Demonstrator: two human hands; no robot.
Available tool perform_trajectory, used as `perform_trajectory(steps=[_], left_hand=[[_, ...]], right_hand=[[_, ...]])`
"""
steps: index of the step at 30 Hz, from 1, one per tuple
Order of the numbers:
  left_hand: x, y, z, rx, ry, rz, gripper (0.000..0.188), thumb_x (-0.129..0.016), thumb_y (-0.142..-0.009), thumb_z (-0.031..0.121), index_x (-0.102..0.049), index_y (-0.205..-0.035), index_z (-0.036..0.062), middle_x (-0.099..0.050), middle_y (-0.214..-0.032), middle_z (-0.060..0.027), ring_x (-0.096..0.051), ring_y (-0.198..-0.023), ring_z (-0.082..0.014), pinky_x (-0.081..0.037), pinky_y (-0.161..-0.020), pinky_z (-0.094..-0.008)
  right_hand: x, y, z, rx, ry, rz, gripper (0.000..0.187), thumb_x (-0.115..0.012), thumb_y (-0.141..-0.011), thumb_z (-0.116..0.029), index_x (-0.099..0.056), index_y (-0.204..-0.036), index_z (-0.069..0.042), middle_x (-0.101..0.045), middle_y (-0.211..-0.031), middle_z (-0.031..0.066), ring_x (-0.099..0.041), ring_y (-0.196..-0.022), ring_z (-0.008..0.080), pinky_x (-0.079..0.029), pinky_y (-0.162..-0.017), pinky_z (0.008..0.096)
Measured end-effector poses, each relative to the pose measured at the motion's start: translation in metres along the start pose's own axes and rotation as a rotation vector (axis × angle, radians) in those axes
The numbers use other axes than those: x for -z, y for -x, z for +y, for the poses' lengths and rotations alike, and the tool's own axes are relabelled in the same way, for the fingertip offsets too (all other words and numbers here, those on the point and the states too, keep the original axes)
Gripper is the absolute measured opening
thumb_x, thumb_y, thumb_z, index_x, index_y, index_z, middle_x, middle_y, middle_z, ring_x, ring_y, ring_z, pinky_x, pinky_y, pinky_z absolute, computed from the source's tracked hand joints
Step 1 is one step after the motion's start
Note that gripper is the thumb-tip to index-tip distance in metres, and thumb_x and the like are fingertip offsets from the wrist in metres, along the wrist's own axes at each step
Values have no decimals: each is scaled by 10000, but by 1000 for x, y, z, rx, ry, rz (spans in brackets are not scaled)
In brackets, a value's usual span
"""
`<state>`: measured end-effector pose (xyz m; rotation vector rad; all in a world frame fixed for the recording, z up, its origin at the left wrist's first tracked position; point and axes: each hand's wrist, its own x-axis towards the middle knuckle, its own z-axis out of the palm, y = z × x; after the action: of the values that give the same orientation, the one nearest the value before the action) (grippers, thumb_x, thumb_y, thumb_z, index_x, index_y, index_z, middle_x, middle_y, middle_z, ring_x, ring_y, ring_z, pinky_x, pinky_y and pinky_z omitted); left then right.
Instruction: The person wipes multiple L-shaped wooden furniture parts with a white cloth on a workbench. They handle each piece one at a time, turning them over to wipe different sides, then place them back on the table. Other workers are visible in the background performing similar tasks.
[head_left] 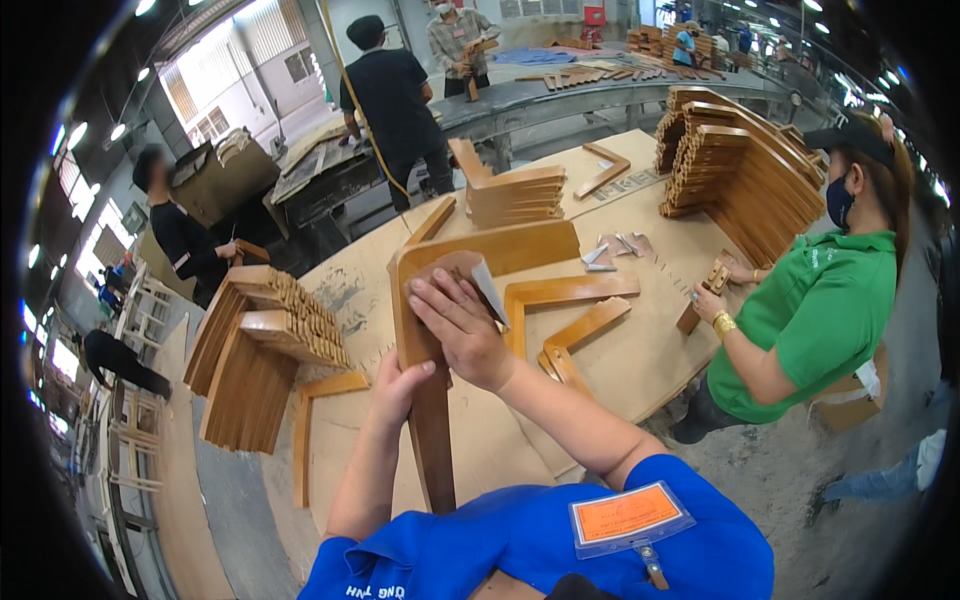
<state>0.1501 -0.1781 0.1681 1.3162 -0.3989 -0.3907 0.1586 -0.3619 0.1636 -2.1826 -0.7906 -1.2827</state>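
Observation:
An L-shaped brown wooden piece (520, 245) stands tilted over the workbench (640, 350), its long leg running down toward me. My left hand (398, 385) grips that leg from the left side. My right hand (462, 322) presses a folded sheet of sandpaper (478, 275) flat against the piece's inner corner. More L-shaped wooden pieces (565, 292) lie flat on the bench just right of my hands.
Stacks of similar wooden parts sit at the left (262, 330), centre back (515, 195) and right back (740, 170). A person in a green shirt (820, 310) works on a small piece at the bench's right. Other people stand behind at further benches.

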Motion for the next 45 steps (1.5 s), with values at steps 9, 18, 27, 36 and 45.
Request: perform_trajectory(steps=[9,18,27,36,45], left_hand=[[2,-2,-25,-48,-161,-46,362,-632,-775,121,-520,-1081,-39,-619,-903,-117,-634,-754,-201,-543,-688,-337],[-2,6,-47,32,-168,-40,363,-638,-787,76,-512,-1109,-36,-620,-899,-120,-634,-751,-211,-550,-700,-354],[6,30,-36,28,-116,23,390,-646,-753,170,-522,-1048,-53,-622,-854,-158,-641,-681,-238,-548,-639,-346],[4,45,-37,41,-155,27,431,-641,-721,165,-510,-1065,-58,-613,-839,-155,-642,-693,-252,-549,-634,-355],[7,58,-40,38,-125,-12,396,-644,-739,122,-516,-1062,-69,-624,-859,-157,-646,-729,-249,-551,-688,-372]], right_hand=[[-5,17,15,-152,-164,139,461,-524,-863,1,-518,-1322,-27,-430,-1436,150,-309,-1385,339,-287,-1114,449],[-4,25,13,-215,-147,369,434,-563,-846,10,-557,-1279,-18,-471,-1407,135,-351,-1360,363,-295,-1109,465],[-10,69,30,-250,-101,358,492,-573,-844,-25,-516,-1332,-57,-443,-1438,102,-343,-1367,344,-307,-1108,431],[-22,89,-2,-177,-76,11,481,-547,-886,-65,-491,-1364,-81,-427,-1456,79,-343,-1376,309,-288,-1119,423],[-26,92,-13,-300,-124,172,567,-600,-831,-19,-462,-1379,-67,-417,-1452,132,-301,-1394,339,-303,-1123,425]])
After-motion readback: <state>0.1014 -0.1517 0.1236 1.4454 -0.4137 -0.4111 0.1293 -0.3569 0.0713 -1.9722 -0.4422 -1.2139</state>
